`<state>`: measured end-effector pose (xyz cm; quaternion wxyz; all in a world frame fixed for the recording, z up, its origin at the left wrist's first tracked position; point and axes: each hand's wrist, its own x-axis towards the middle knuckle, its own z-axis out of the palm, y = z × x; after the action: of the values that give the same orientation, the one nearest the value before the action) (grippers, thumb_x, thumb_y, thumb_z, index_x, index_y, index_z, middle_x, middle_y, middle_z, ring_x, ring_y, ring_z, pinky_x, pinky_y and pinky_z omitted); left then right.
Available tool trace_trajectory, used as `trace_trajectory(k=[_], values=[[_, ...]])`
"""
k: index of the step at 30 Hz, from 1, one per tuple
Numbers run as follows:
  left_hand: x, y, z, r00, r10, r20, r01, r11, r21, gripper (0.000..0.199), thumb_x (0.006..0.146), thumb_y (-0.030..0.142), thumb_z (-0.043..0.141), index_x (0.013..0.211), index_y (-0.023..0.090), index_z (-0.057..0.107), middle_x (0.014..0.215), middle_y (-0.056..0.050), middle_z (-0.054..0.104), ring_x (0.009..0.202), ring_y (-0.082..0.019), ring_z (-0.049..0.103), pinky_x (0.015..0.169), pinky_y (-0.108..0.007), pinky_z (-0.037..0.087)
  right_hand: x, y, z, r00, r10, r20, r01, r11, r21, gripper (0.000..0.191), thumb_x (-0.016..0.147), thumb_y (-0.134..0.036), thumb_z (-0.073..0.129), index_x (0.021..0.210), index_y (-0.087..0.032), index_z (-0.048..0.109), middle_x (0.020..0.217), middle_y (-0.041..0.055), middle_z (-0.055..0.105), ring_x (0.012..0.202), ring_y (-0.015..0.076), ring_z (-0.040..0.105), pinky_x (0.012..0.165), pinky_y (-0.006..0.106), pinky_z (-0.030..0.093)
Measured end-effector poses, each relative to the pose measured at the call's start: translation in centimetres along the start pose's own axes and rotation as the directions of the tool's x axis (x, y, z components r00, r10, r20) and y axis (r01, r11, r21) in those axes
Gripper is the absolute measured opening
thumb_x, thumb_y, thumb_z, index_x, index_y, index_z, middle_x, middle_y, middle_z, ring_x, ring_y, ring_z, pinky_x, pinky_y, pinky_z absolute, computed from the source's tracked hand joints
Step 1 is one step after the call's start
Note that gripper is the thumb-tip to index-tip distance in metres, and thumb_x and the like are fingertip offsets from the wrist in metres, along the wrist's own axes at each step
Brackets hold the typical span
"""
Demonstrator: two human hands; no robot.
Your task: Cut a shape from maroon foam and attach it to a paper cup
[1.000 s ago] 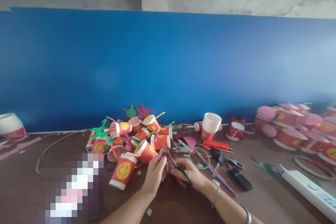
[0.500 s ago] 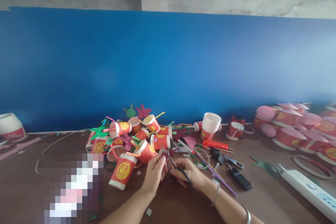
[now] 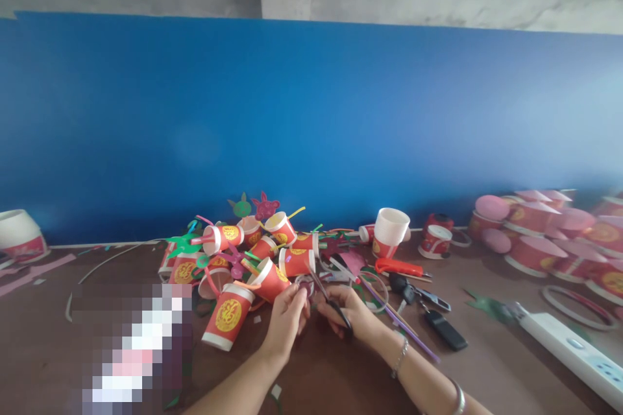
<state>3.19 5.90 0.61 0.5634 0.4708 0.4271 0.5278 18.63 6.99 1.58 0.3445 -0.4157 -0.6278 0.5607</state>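
My right hand (image 3: 349, 311) grips a pair of scissors (image 3: 319, 281), black handles in the fingers, blades pointing up and away. My left hand (image 3: 287, 318) is closed in a pinch on a small dark-pink piece (image 3: 306, 283), partly hidden by the fingertips; its exact kind is unclear. The scissor blades stand just right of this piece. Beyond my left hand lies a heap of red and white paper cups (image 3: 228, 316) with colourful straws. Pink and green animal-shaped cutouts (image 3: 265, 206) stick up from the heap.
An upright stack of white cups (image 3: 392, 227) stands behind an orange-handled tool (image 3: 399, 267). Keys with a black fob (image 3: 445, 331) lie to the right, near a white power strip (image 3: 574, 353). Farther right are red cups with pink tops (image 3: 533, 256). A blue panel (image 3: 292, 117) closes the back.
The scissors have drawn slightly right, their blades moving off the piece in my left hand. My right hand has shifted a little; my left hand stays nearly still.
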Motion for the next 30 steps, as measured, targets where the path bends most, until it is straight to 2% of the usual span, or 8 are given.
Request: trace_trajectory(k=[3, 5, 9, 13, 21, 23, 27, 30], values=[[0.1, -0.2, -0.1, 1.0, -0.001, 0.011, 0.001, 0.999, 0.034, 0.041, 0.075, 0.053, 0.056, 0.058, 0.018, 0.044, 0.047, 0.007, 0.04, 0.033, -0.003, 0.027, 0.034, -0.017, 0.016, 0.3, -0.1, -0.2, 0.981, -0.036, -0.189, 0.042, 0.999, 0.031, 0.034, 0.069, -0.046, 0.069, 0.066, -0.017, 0.051, 0.043, -0.0057, 0.048, 0.036, 0.0076, 0.042, 0.037, 0.019, 0.034], [0.2, -0.3, -0.2, 1.0, -0.005, 0.026, 0.003, 0.998, 0.061, 0.038, 0.075, 0.051, 0.056, 0.06, 0.018, 0.044, 0.047, 0.008, 0.04, 0.033, -0.003, 0.026, 0.034, -0.018, 0.016, 0.3, -0.1, -0.3, 0.969, -0.062, -0.237, 0.082, 0.994, 0.074, 0.033, 0.068, -0.045, 0.069, 0.072, -0.017, 0.052, 0.049, -0.0045, 0.051, 0.042, 0.0094, 0.046, 0.041, 0.02, 0.036], [0.0, -0.4, 0.1, 0.992, 0.078, 0.097, -0.093, 0.983, 0.16, 0.032, 0.078, 0.043, 0.057, 0.06, 0.017, 0.048, 0.049, 0.005, 0.042, 0.041, -0.007, 0.033, 0.04, -0.02, 0.023, 0.1, -0.1, -0.1, 0.973, -0.121, -0.196, 0.157, 0.971, 0.18, 0.034, 0.063, -0.035, 0.075, 0.082, -0.019, 0.052, 0.063, -0.0036, 0.054, 0.055, 0.0098, 0.049, 0.049, 0.021, 0.037], [-0.3, -0.2, 0.3, 0.977, 0.132, 0.166, -0.177, 0.939, 0.296, 0.029, 0.079, 0.034, 0.055, 0.056, 0.017, 0.049, 0.053, 0.003, 0.044, 0.051, -0.01, 0.039, 0.048, -0.022, 0.028, 0.0, -0.1, 0.2, 0.978, -0.141, -0.155, 0.167, 0.97, 0.176, 0.03, 0.062, -0.023, 0.073, 0.082, -0.019, 0.052, 0.068, -0.0035, 0.051, 0.061, 0.0096, 0.046, 0.055, 0.02, 0.037], [-0.5, 0.2, -0.1, 0.987, 0.144, -0.078, -0.124, 0.969, 0.216, 0.027, 0.085, 0.031, 0.044, 0.061, 0.019, 0.042, 0.054, 0.005, 0.039, 0.046, -0.008, 0.035, 0.044, -0.02, 0.026, 0.1, 0.7, 0.1, 0.967, -0.193, -0.165, 0.193, 0.981, -0.015, 0.014, 0.068, -0.019, 0.062, 0.079, -0.017, 0.053, 0.063, -0.0028, 0.051, 0.056, 0.01, 0.045, 0.052, 0.021, 0.037], [-0.6, 0.3, -0.2, 0.987, 0.129, -0.1, -0.114, 0.983, 0.142, 0.024, 0.087, 0.033, 0.039, 0.068, 0.019, 0.045, 0.055, 0.006, 0.04, 0.044, -0.007, 0.031, 0.041, -0.019, 0.023, 0.2, 1.1, -0.1, 0.935, -0.238, -0.262, 0.22, 0.971, -0.099, 0.013, 0.07, -0.019, 0.06, 0.08, -0.016, 0.054, 0.064, -0.0015, 0.054, 0.058, 0.0114, 0.048, 0.053, 0.022, 0.039], [-0.7, 0.1, -0.3, 0.988, 0.121, -0.094, -0.116, 0.991, 0.062, 0.016, 0.086, 0.03, 0.039, 0.079, 0.019, 0.049, 0.056, 0.006, 0.043, 0.041, -0.005, 0.029, 0.039, -0.017, 0.02, 0.4, 1.3, -0.7, 0.815, -0.282, -0.507, 0.219, 0.959, -0.181, 0.015, 0.072, -0.022, 0.058, 0.086, -0.017, 0.053, 0.065, 0.0002, 0.059, 0.059, 0.0143, 0.053, 0.053, 0.023, 0.041], [-0.6, -0.1, -0.3, 0.989, 0.117, -0.088, -0.112, 0.992, 0.06, 0.012, 0.084, 0.029, 0.043, 0.081, 0.019, 0.048, 0.055, 0.007, 0.042, 0.041, -0.005, 0.028, 0.039, -0.016, 0.02, 0.5, 0.9, -1.1, 0.73, -0.292, -0.618, 0.211, 0.956, -0.203, 0.013, 0.073, -0.024, 0.058, 0.083, -0.018, 0.053, 0.063, -0.0009, 0.058, 0.058, 0.0145, 0.053, 0.053, 0.023, 0.041]])
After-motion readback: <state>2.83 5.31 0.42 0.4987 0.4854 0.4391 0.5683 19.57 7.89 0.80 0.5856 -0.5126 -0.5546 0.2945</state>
